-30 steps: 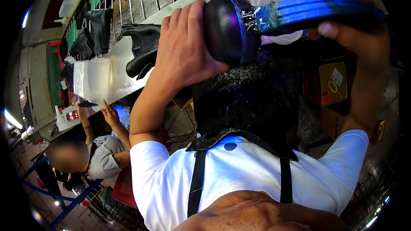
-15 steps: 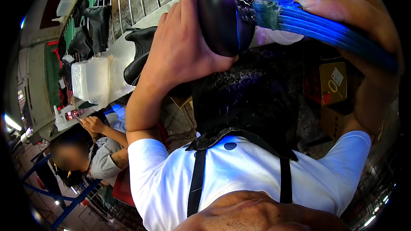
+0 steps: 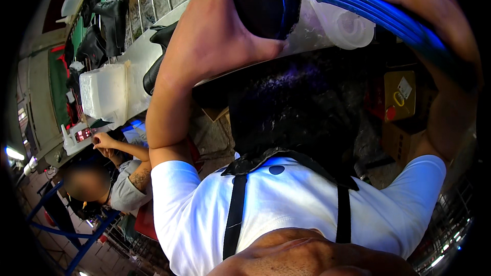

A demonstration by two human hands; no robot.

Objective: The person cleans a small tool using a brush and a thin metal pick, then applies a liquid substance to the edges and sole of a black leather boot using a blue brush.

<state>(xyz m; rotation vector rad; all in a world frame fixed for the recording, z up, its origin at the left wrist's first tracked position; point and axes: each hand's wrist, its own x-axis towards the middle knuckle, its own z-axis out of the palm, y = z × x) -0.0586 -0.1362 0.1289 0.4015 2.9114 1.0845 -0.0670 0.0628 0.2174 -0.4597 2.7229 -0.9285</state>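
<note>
My left hand (image 3: 207,46) is closed round a black boot (image 3: 258,5) at the top of the view, its thumb stretched along the boot's lower end. A thin blue line runs along the edge of the boot. My right hand (image 3: 409,2) grips the ridged blue handle of a brush (image 3: 371,7). Clotted residue coats the brush's left end, which meets the boot's right side. The top edge of the view cuts off part of the boot and brush. Below and right of the boot, a translucent plastic tub (image 3: 350,28) stands on the bench.
Another black boot (image 3: 152,74) lies on the bench beside my left forearm, near a translucent white container (image 3: 105,92). Several black boots (image 3: 112,25) hang by a metal rack. A co-worker (image 3: 128,189) sits at left. A gold tin (image 3: 400,92) and cardboard box (image 3: 401,140) are low at right.
My left hand and the boot have moved up and slightly left, and the brush has shifted upward with my right hand. More of the translucent tub shows. The co-worker's hands have shifted slightly.
</note>
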